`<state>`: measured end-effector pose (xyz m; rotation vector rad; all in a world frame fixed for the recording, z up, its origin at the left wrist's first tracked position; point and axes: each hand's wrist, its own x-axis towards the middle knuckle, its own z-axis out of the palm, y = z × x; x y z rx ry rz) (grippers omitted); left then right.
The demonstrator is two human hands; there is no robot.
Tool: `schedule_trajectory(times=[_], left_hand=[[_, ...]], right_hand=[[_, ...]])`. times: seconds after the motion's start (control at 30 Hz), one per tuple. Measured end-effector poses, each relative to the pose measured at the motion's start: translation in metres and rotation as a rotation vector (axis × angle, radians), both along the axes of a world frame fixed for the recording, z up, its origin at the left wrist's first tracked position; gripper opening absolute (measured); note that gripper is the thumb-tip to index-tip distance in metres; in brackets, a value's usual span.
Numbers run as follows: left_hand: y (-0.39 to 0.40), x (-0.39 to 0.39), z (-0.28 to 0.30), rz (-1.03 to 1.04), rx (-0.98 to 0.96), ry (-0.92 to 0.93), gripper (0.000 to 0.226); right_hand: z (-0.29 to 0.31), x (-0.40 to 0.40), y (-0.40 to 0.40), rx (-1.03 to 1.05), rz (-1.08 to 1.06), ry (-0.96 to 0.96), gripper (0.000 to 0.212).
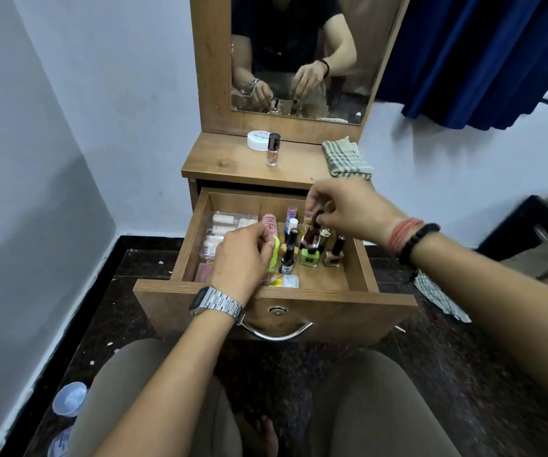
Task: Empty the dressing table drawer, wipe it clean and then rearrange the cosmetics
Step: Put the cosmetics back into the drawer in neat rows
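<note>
The wooden drawer (275,296) stands pulled out, with several cosmetics inside. My right hand (341,209) pinches the cap of a dark red nail polish bottle (310,239) above the others. My left hand (239,262) hangs over the drawer's left middle, fingers curled around a yellow-green item (275,255). Around them stand a green bottle (308,258), a black-capped bottle (288,255), a beige bottle (334,255) and a pink tube (271,225). A clear plastic case (219,235) lies at the left. On the table top (226,163) sit a white jar (258,140) and a small glass bottle (273,150).
A folded checked cloth (346,159) lies on the table top at the right. A mirror (299,54) rises behind it. Blue curtains (480,61) hang at the right. My knees are just under the drawer front. A white lid (69,399) lies on the dark floor at the left.
</note>
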<state>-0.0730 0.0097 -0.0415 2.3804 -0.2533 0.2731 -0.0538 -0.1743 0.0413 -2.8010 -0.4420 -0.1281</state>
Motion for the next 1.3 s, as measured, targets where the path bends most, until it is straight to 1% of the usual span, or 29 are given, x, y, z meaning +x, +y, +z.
schedule_trajectory(times=[0.17,0.43,0.77,1.3], left_hand=[[0.000,-0.001,-0.001,0.019,0.018,-0.021,0.006],[0.000,0.002,-0.003,0.015,0.011,-0.037,0.006],[0.001,0.000,-0.003,0.001,0.015,-0.040,0.007],[0.000,-0.001,-0.002,0.016,0.024,-0.038,0.007]], right_hand=[[-0.037,-0.003,-0.004,-0.063,-0.020,0.008,0.025],[-0.066,0.005,-0.003,-0.155,0.015,0.012,0.029],[-0.076,0.006,-0.007,-0.176,0.031,0.050,0.035],[-0.082,0.000,-0.006,-0.192,0.057,0.015,0.041]])
